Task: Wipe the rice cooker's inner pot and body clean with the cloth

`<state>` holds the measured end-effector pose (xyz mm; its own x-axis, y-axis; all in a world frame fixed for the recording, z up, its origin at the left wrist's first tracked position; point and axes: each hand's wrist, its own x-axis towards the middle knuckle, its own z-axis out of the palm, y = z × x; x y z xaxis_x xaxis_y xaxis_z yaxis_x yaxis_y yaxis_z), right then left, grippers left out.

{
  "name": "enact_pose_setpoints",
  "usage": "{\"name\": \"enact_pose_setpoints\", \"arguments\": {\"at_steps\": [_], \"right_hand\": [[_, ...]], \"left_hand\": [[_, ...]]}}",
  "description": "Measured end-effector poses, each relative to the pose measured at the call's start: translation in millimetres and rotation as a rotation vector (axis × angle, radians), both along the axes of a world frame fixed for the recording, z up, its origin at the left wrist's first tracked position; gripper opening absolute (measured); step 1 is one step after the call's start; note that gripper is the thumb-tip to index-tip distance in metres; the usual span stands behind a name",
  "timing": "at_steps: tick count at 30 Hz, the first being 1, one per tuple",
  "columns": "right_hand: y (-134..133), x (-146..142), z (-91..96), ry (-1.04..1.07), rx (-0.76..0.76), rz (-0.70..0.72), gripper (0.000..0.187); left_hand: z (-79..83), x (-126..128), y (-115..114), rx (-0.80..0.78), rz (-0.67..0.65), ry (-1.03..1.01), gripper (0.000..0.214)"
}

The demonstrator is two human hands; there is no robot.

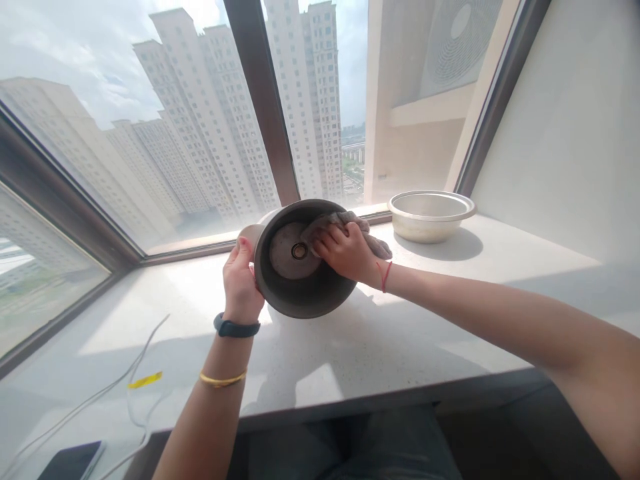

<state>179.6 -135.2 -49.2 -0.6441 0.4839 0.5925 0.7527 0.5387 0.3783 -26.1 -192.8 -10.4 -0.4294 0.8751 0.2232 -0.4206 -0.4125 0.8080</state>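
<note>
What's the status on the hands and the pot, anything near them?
Left hand grips pot by its rim, tilted on its side. Right hand presses cloth inside the pot. Basin stands apart to the right on the sill.

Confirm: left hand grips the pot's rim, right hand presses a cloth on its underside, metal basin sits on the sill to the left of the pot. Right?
Not quite. The head view shows the metal basin on the sill to the right of the pot, not left. The rest holds: left hand grips the rim, right hand presses the cloth on its underside.

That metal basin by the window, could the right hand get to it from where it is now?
Probably yes. The right hand, pressing a cloth on the pot, is near the metal basin, with only bare sill between.
</note>
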Motion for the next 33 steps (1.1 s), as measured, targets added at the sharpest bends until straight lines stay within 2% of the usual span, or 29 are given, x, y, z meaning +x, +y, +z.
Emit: {"name": "enact_pose_setpoints", "arguments": {"at_steps": [3, 5, 8, 10, 15, 18, 21, 23, 24, 25, 27, 30, 33], "right_hand": [[-5, -18, 1.6, 0.059, 0.156, 0.140, 0.046], [-7, -37, -0.5, 0.051, 0.134, 0.194, 0.045], [-4, -60, -3.9, 0.037, 0.016, 0.179, 0.045], [2, -66, -3.9, 0.096, -0.036, 0.098, 0.048], [9, -58, -5.2, 0.338, -0.140, -0.230, 0.053], [-3, -57, -14.1, 0.349, -0.231, -0.339, 0.049], [-25, -63, -23.3, 0.299, -0.356, -0.392, 0.043], [-42, -67, -25.0, 0.232, -0.439, -0.345, 0.038], [-50, -69, -24.2, 0.199, -0.463, -0.280, 0.036], [-56, -70, -22.3, 0.176, -0.461, -0.193, 0.035], [-60, -70, -16.2, 0.182, -0.362, -0.015, 0.037], [-44, -68, -4.5, 0.224, -0.112, 0.170, 0.040], [-9, -67, 7.3, 0.110, -0.001, 0.316, 0.038]], "left_hand": [[-0.9, 3, 1, 0.046, -0.020, -0.006, 0.026], [-1.8, 6, 1, 0.075, -0.034, 0.017, 0.025], [-3.1, 9, 0, 0.071, -0.029, 0.056, 0.025], [-3.7, 9, 0, 0.060, -0.029, 0.062, 0.026], [-4.0, 6, 3, 0.078, -0.009, 0.017, 0.026], [-3.4, 7, 5, 0.086, 0.004, -0.006, 0.027], [-2.7, 10, 6, 0.087, 0.008, -0.017, 0.027], [-2.3, 12, 6, 0.093, 0.013, -0.019, 0.027], [-2.3, 13, 6, 0.095, 0.015, -0.015, 0.026], [-2.2, 14, 6, 0.101, 0.018, -0.009, 0.027], [-2.1, 14, 6, 0.116, 0.015, 0.008, 0.027], [-1.4, 11, 7, 0.105, -0.024, 0.015, 0.027], [-0.4, 7, 8, 0.068, -0.026, -0.005, 0.024]]}}
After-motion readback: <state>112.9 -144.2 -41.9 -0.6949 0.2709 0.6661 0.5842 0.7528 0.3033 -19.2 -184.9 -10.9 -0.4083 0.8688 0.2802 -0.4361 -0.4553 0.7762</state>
